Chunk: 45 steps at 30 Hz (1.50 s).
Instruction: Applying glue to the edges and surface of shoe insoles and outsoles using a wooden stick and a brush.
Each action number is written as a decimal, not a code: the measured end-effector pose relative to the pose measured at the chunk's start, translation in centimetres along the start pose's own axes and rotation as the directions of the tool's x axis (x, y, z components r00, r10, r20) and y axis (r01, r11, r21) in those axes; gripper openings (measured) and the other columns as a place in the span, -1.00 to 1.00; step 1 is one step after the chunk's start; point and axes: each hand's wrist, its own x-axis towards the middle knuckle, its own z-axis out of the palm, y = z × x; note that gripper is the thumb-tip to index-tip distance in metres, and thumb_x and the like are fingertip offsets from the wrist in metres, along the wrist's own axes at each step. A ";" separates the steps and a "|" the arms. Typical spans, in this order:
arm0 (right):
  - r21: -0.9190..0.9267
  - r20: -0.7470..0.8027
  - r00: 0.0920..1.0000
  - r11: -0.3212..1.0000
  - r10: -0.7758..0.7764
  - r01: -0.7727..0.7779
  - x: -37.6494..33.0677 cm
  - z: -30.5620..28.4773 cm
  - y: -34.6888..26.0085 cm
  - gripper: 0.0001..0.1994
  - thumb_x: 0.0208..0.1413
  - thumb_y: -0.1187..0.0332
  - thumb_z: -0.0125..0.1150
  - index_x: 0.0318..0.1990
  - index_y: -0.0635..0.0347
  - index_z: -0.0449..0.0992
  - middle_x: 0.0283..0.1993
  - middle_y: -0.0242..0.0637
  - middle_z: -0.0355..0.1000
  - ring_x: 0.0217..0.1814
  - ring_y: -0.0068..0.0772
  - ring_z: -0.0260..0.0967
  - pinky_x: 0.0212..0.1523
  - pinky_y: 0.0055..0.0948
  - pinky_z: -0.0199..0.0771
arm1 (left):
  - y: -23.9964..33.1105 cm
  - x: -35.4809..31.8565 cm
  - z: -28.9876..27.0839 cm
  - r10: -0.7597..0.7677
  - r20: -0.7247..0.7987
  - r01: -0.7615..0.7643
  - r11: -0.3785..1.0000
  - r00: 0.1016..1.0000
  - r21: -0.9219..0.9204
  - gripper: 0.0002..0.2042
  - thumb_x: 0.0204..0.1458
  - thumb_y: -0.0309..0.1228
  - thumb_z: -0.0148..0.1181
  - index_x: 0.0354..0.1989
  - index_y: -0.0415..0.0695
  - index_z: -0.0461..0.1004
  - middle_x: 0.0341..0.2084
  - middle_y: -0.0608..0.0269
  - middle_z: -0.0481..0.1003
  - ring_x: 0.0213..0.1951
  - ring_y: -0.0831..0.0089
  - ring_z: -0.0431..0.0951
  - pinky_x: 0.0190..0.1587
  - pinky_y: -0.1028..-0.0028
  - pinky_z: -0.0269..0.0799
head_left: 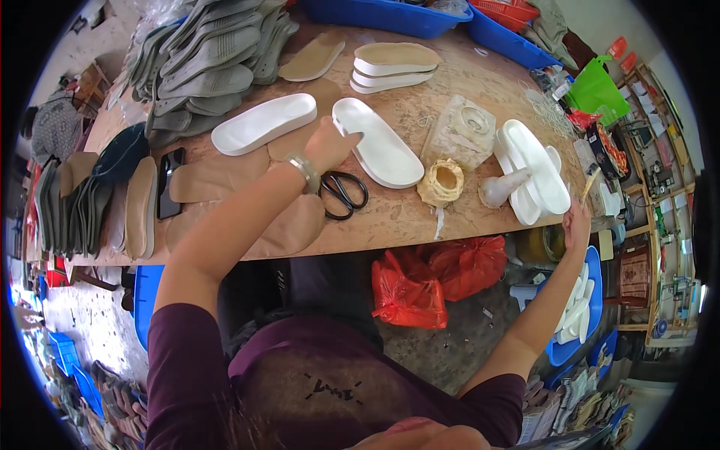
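Note:
My left hand (pixel 331 145) reaches over the wooden table (pixel 405 217) and grips the near end of a white shoe sole (pixel 379 146) lying hollow side up. A second white sole (pixel 262 124) lies just left of it. My right hand (pixel 577 223) is at the table's right edge, pinching a thin brush stick (pixel 589 185) beside a stack of white soles (pixel 534 171). Black scissors (pixel 343 192) lie under my left wrist.
Grey insoles (pixel 206 56) are piled at the back left, tan insoles (pixel 139 206) and a black phone (pixel 169 182) at the left. A glue-crusted pot (pixel 441 182), blue bins (pixel 390 15), red bags (pixel 435 281) under the table, and a blue tub of soles (pixel 581 300) surround me.

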 end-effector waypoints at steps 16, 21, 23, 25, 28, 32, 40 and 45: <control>0.219 -0.107 0.940 0.915 -0.323 0.339 -17.1 13.4 -6.5 -0.70 0.29 0.35 -0.03 0.09 0.28 0.40 -0.59 -0.61 0.07 -0.68 -0.85 -0.13 -0.72 -0.70 -0.24 | 0.9 0.9 0.8 0.115 -0.192 -0.127 0.990 0.975 -0.052 -0.18 -0.12 -0.51 0.24 0.31 -0.36 -0.12 -0.11 -0.15 0.46 -0.05 0.04 0.51 0.03 0.29 0.41; 0.411 0.046 0.943 0.866 -0.330 0.283 -20.1 19.3 -4.9 -0.67 0.24 0.44 0.00 0.13 0.33 0.32 -0.59 -0.56 0.07 -0.67 -0.82 -0.11 -0.70 -0.74 -0.17 | -0.4 2.4 -3.4 -0.015 -0.191 -0.133 0.663 0.982 -0.737 -0.66 0.07 -0.42 0.08 -0.04 -0.40 0.42 -0.26 0.11 0.54 -0.27 0.50 0.54 -0.23 0.56 0.45; 0.436 0.107 0.951 0.873 -0.291 0.219 -20.6 21.1 -4.6 -0.66 0.23 0.48 -0.03 0.15 0.32 0.31 -0.58 -0.54 0.07 -0.67 -0.79 -0.10 -0.70 -0.75 -0.15 | -1.2 2.4 -4.3 -0.016 -0.179 -0.123 0.666 0.984 -0.735 -0.67 0.09 -0.39 0.05 -0.05 -0.38 0.45 -0.28 0.09 0.55 -0.31 0.50 0.54 -0.28 0.58 0.46; 0.470 0.145 0.955 0.868 -0.258 0.163 -20.5 22.9 -3.7 -0.66 0.22 0.48 0.00 0.15 0.31 0.32 -0.59 -0.54 0.08 -0.68 -0.78 -0.09 -0.70 -0.73 -0.13 | -0.2 0.0 -5.0 0.036 0.110 0.065 0.614 0.993 -0.787 -0.63 0.14 -0.31 0.02 0.01 -0.34 0.41 -0.28 0.04 0.54 -0.34 0.43 0.57 -0.36 0.54 0.53; 0.549 0.174 0.950 0.827 -0.258 0.124 -21.0 25.5 -4.3 -0.66 0.20 0.46 0.06 0.12 0.32 0.34 -0.60 -0.55 0.10 -0.68 -0.79 -0.08 -0.69 -0.71 -0.11 | -2.2 0.5 -4.1 0.395 0.300 0.285 0.097 0.868 -0.954 -0.58 0.21 -0.23 -0.03 0.11 -0.29 0.34 -0.28 -0.02 0.53 -0.37 0.32 0.61 -0.39 0.45 0.63; 0.580 0.226 0.948 0.813 -0.224 0.054 -20.5 28.2 -5.7 -0.62 0.16 0.46 0.14 0.13 0.31 0.33 -0.61 -0.56 0.13 -0.67 -0.80 -0.05 -0.67 -0.70 -0.09 | -2.7 1.3 0.2 0.305 0.415 0.229 0.495 0.857 -0.838 -0.53 0.20 -0.24 -0.02 0.20 -0.30 0.21 -0.16 -0.06 0.48 -0.35 0.27 0.59 -0.38 0.43 0.62; -0.167 0.156 0.663 0.642 -0.733 0.749 -18.7 29.1 -2.6 -0.80 0.29 0.29 -0.02 -0.09 0.24 0.36 -0.04 -0.17 0.44 -0.38 -0.62 0.36 -0.50 -0.67 0.27 | 0.6 -2.3 7.5 -0.004 0.154 0.131 0.552 0.988 -0.824 -0.51 0.15 -0.43 -0.13 0.27 -0.27 0.06 0.00 0.07 0.36 -0.04 0.32 0.44 0.02 0.37 0.40; 0.043 0.222 0.946 0.972 -0.235 0.231 -23.4 28.5 -3.9 -0.85 0.27 0.40 -0.03 -0.11 0.28 0.35 0.13 -0.05 0.35 0.08 -0.35 0.32 0.13 -0.41 0.26 | 1.7 -3.3 7.6 0.028 0.017 -0.003 0.599 0.999 -0.801 -0.52 0.18 -0.39 -0.14 0.27 -0.29 0.05 0.01 0.07 0.35 -0.06 0.36 0.42 0.02 0.41 0.37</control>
